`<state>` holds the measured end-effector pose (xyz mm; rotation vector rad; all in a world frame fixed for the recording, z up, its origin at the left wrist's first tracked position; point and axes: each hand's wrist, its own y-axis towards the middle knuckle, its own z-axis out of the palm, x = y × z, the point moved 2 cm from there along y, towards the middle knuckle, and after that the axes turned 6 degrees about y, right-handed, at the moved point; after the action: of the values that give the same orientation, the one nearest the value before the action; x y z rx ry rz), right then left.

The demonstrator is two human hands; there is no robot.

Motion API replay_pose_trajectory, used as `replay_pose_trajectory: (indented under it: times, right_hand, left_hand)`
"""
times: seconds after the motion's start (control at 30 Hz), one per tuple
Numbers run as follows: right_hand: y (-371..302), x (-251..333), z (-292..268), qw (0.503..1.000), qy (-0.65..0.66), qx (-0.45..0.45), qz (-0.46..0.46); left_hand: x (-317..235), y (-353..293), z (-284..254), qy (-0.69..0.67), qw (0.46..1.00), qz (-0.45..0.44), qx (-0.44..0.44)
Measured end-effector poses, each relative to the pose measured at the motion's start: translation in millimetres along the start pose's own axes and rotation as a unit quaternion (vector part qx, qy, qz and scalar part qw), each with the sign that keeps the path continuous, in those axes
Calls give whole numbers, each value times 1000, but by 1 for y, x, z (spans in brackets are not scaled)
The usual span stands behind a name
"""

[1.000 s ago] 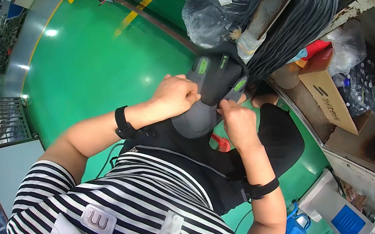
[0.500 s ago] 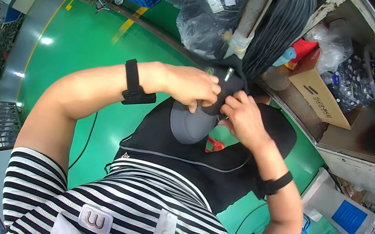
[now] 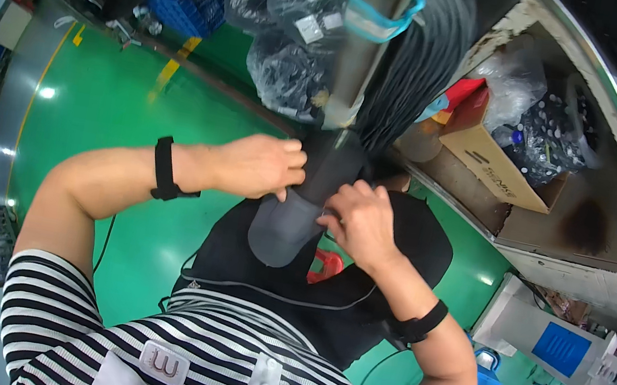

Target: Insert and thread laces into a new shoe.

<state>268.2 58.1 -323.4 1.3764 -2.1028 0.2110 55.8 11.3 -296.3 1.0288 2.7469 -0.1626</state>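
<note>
A dark grey piece with a smooth, rounded end like a cap's brim [image 3: 281, 233] lies over my black-clad lap. My left hand [image 3: 260, 166] is closed at its upper left edge, thumb and fingers bent together. At its right edge my right hand [image 3: 359, 224] pinches with thumb and forefinger, and a thin pale line shows by those fingertips. The piece's far part is dark and blurred, so its exact kind is unclear. Black straps circle both my wrists. Below the right hand, something red [image 3: 326, 267] shows through a gap in the black cloth [image 3: 336, 319].
Beyond my hands hangs a thick bundle of black cables [image 3: 421, 56], beside a post with a blue strap [image 3: 378, 23]. Clear bags of dark coils [image 3: 289, 67] and a blue crate [image 3: 192, 10] stand left. A cardboard box [image 3: 493, 162] sits on the right shelf. The floor [image 3: 118, 112] is green.
The whole view has shifted, so the surroundings sit farther left and a little lower. Both hands and the grey piece appear lower and to the left, with the hands still at its edges.
</note>
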Motion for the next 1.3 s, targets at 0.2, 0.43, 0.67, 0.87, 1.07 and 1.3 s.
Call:
replay_pose_trajectory:
  times: [0.2,0.43,0.67,0.87,1.07,1.3]
  right_hand:
    - [14,3,5,994,-4,37,105]
    - [36,-18,3,921,-7,255,294]
    - [40,-3,27,868,-105,226,429]
    - [3,-30,56,787,467,-289,282]
    - [-7,40,58,750,575,-177,275]
    - [7,7,86,781,548,-120,273]
  left_hand:
    - [16,8,3,-118,985,-75,103]
    - [12,27,14,-95,987,-124,46]
    - [-2,12,33,44,985,-87,-142]
    - [-2,-9,55,-6,980,-137,-145]
    - [3,-1,47,-238,932,-188,-200]
    - [-16,-6,28,-443,830,-239,-242]
